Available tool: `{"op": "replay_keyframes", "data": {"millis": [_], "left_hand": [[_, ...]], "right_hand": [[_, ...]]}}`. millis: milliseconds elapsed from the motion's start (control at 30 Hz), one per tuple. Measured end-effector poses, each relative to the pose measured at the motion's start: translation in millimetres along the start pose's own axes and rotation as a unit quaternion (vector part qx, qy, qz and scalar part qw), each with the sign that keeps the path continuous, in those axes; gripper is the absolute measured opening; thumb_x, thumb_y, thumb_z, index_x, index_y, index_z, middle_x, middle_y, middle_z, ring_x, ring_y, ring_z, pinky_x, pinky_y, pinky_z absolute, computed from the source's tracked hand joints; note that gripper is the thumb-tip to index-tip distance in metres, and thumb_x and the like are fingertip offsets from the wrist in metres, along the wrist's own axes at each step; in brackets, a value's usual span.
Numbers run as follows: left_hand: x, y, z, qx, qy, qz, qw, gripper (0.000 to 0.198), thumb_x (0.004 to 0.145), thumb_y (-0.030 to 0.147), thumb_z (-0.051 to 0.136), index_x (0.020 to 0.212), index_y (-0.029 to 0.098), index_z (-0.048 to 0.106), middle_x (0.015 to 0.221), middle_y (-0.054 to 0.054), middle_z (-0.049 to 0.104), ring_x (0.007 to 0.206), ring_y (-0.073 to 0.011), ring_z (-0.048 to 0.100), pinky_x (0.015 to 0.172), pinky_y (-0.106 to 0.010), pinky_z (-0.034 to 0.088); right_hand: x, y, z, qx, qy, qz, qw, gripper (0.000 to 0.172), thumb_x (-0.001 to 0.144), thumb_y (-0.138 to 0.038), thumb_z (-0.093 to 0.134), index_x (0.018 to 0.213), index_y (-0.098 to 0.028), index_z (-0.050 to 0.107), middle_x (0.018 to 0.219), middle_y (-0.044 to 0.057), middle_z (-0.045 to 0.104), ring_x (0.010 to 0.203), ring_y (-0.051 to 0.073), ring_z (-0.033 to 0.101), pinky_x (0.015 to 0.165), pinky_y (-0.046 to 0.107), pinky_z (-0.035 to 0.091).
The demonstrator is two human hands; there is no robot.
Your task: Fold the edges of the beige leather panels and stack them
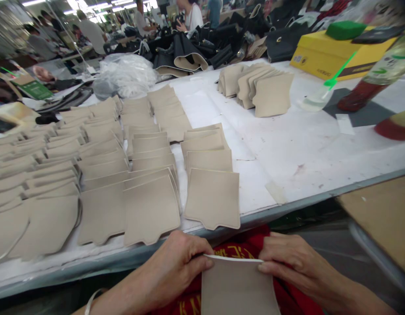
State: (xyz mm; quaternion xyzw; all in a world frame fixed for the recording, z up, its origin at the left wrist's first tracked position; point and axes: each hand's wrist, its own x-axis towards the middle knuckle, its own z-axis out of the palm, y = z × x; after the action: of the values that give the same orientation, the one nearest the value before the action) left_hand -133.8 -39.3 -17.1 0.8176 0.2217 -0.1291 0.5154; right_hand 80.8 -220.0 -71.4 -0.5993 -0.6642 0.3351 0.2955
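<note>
Between my two hands, in front of the table's edge, hangs a beige leather panel (238, 286) with a pale top edge. My left hand (181, 267) pinches its upper left corner between thumb and fingers. At the upper right corner, my right hand (291, 262) grips it the same way. The panel's lower part runs out of the picture. Just beyond my hands, a similar beige panel (213, 197) lies at the front of an overlapping row. Left of it, another front panel (153, 208) tops the neighbouring row.
Many beige panels (104, 210) cover the left of the white table (255, 175). A fanned stack (273, 94) lies farther back. Right are a yellow box (320, 54), a bottle of red liquid (356, 94) and a small dish (315, 100). Black bags (189, 52) and clear plastic (125, 74) lie behind.
</note>
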Motion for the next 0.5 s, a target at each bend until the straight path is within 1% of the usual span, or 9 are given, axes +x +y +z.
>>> {"op": "replay_keyframes", "data": {"millis": [100, 200, 267, 367, 433, 500], "left_hand": [[-3.1, -2.9, 0.9, -0.028, 0.022, -0.013, 0.999, 0.016, 0.087, 0.02, 0.058, 0.078, 0.017, 0.071, 0.066, 0.004, 0.06, 0.063, -0.0087, 0.052, 0.057, -0.017, 0.033], [-3.1, -5.2, 3.2, -0.048, 0.036, -0.021, 0.998, 0.016, 0.084, 0.019, 0.06, 0.072, 0.016, 0.069, 0.06, 0.004, 0.055, 0.058, -0.0088, 0.048, 0.053, -0.018, 0.031], [-2.5, -6.0, 3.9, -0.063, 0.035, -0.035, 0.997, 0.015, 0.083, 0.02, 0.06, 0.071, 0.015, 0.068, 0.059, 0.004, 0.055, 0.057, -0.0095, 0.049, 0.051, -0.018, 0.031], [-2.3, -6.9, 3.6, -0.123, 0.021, -0.072, 0.99, 0.012, 0.081, 0.023, 0.062, 0.078, 0.014, 0.069, 0.06, 0.003, 0.057, 0.056, -0.011, 0.053, 0.05, -0.018, 0.034], [-3.1, -7.9, 3.8, -0.164, 0.013, -0.086, 0.983, 0.015, 0.081, 0.027, 0.064, 0.087, 0.014, 0.07, 0.062, 0.003, 0.059, 0.056, -0.0117, 0.055, 0.051, -0.018, 0.038], [-4.4, -8.6, 4.9, -0.173, 0.01, -0.083, 0.981, 0.02, 0.083, 0.032, 0.064, 0.089, 0.014, 0.071, 0.063, 0.002, 0.059, 0.056, -0.0118, 0.055, 0.052, -0.018, 0.039]], "right_hand": [[-3.2, 4.4, 3.8, 0.022, -0.004, 0.022, 1.0, 0.039, 0.105, -0.041, 0.042, 0.074, -0.021, 0.056, 0.07, -0.001, 0.058, 0.067, 0.015, 0.054, 0.06, 0.029, 0.035], [-3.6, 3.5, 2.8, 0.019, -0.011, 0.019, 1.0, 0.036, 0.105, -0.038, 0.043, 0.077, -0.022, 0.058, 0.072, 0.0, 0.06, 0.069, 0.017, 0.056, 0.062, 0.029, 0.038], [-2.0, 1.1, 1.0, 0.011, -0.013, 0.014, 1.0, 0.031, 0.104, -0.036, 0.045, 0.08, -0.022, 0.059, 0.076, 0.0, 0.062, 0.073, 0.017, 0.058, 0.065, 0.03, 0.039], [2.0, -0.9, 0.0, 0.005, -0.013, 0.013, 1.0, 0.029, 0.104, -0.035, 0.045, 0.082, -0.023, 0.059, 0.078, 0.0, 0.063, 0.075, 0.017, 0.058, 0.066, 0.029, 0.039], [3.8, 0.0, 0.7, 0.007, -0.014, 0.016, 1.0, 0.03, 0.104, -0.037, 0.045, 0.083, -0.023, 0.06, 0.078, -0.001, 0.063, 0.074, 0.017, 0.058, 0.066, 0.029, 0.039], [4.8, 0.8, 1.9, 0.01, -0.017, 0.02, 1.0, 0.029, 0.104, -0.038, 0.045, 0.085, -0.023, 0.06, 0.08, -0.001, 0.064, 0.075, 0.017, 0.06, 0.066, 0.028, 0.04]]}}
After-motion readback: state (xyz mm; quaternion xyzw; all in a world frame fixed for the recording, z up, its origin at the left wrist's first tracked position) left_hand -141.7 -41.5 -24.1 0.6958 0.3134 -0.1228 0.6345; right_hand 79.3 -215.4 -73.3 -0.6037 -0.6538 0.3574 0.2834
